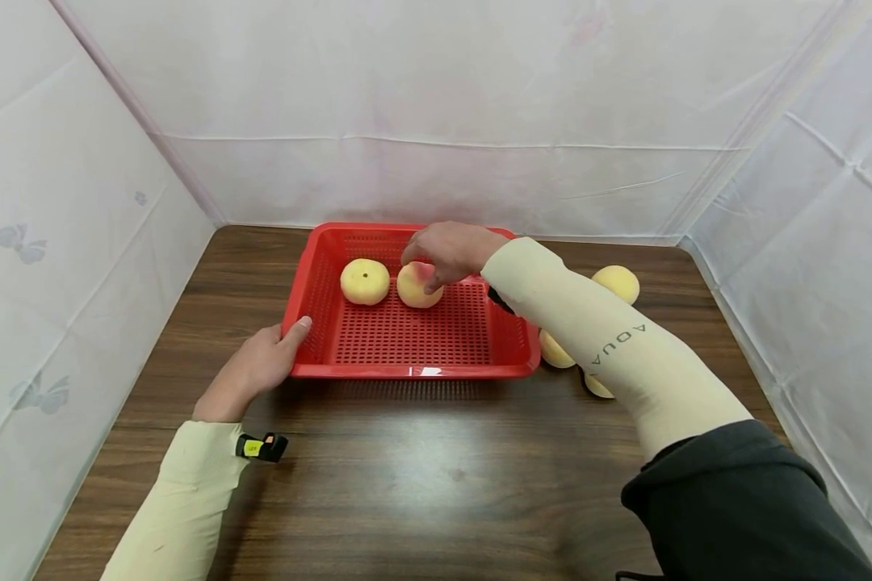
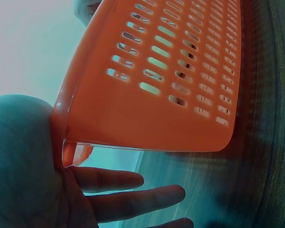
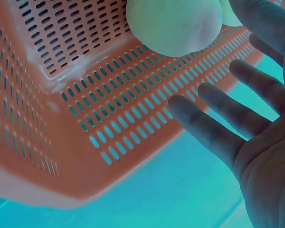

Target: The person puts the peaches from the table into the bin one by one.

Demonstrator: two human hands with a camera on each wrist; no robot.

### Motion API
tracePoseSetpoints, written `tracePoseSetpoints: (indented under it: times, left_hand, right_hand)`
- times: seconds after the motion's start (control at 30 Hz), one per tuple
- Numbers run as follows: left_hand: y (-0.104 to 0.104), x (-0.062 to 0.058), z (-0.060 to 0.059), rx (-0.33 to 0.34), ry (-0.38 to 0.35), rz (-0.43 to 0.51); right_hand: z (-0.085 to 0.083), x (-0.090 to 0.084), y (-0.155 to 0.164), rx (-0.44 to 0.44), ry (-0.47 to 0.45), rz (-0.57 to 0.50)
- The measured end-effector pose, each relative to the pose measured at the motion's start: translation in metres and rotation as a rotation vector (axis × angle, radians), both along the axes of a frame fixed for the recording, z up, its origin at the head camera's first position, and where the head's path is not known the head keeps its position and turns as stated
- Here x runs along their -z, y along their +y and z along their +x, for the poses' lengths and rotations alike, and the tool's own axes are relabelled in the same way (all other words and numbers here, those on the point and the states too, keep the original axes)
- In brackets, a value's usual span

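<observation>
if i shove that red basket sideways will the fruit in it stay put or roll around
Probably roll. Both yellow fruits in the red basket are round and sit loose on its flat perforated floor. The basket looks like thin, light plastic, so it should slide easily on the smooth wooden table.

The right sleeve (image 1: 610, 347) partly hides two peaches (image 1: 556, 353) beside the basket (image 1: 414, 370).

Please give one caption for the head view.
Right hand touches a peach in the red basket; left hand steadies its corner.
</observation>
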State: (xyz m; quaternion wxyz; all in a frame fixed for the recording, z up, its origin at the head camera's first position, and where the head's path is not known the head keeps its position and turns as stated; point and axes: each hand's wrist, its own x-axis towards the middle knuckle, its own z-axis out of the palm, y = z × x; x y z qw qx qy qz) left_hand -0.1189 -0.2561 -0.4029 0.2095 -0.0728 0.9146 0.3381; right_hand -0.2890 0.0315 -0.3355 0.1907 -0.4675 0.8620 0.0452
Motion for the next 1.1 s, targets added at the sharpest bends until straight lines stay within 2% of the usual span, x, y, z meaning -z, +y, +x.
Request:
tracePoseSetpoints:
  times: [0.27, 0.7, 1.1]
  left_hand:
    - [-0.002, 0.001, 0.0, 0.0, 0.003, 0.006]
    - [-0.003, 0.004, -0.002, 0.002, -0.004, 0.007]
    - [-0.004, 0.005, -0.003, 0.011, -0.003, 0.005]
  right_hand:
    - [0.0, -0.005, 0.003, 0.01, -0.006, -0.028]
    - [-0.001, -0.008, 0.007, 0.037, -0.009, -0.009]
    - [-0.002, -0.012, 0.023, 0.032, -0.001, -0.039]
